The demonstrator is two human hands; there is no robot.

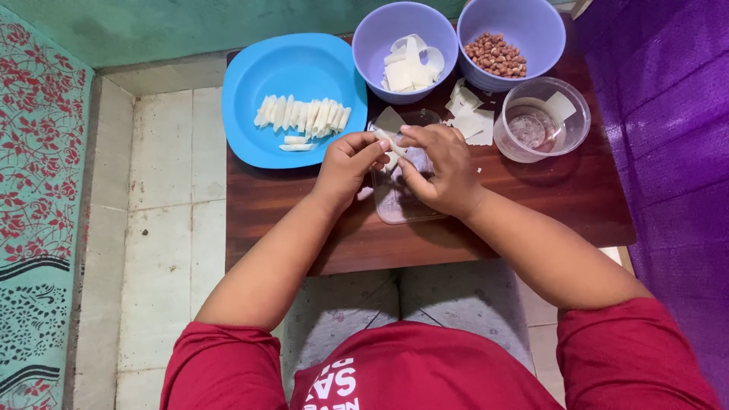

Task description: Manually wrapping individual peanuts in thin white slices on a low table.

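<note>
A person in a red shirt is sitting at a small dark wooden table [531,197], seen from above. Both hands are meeting over a clear plastic tray [395,205] near the table's middle. The left hand [345,163] and right hand [444,171] are pinching a small pale pastry wrapper [392,146] between them, fingertips closed together on it.

To the left, a blue plate [258,83] is holding a neat row of rolled pastry sticks [304,115], with two more lying just below the row. Behind the hands, a purple bowl [372,38] is holding cut wrapper strips, and a second purple bowl [531,23] beside it is holding peanuts [495,55]. Loose wrapper squares [471,118] are lying on the table between the bowls and a clear round container [541,120] at the right. The hands are covering part of the tray.
</note>
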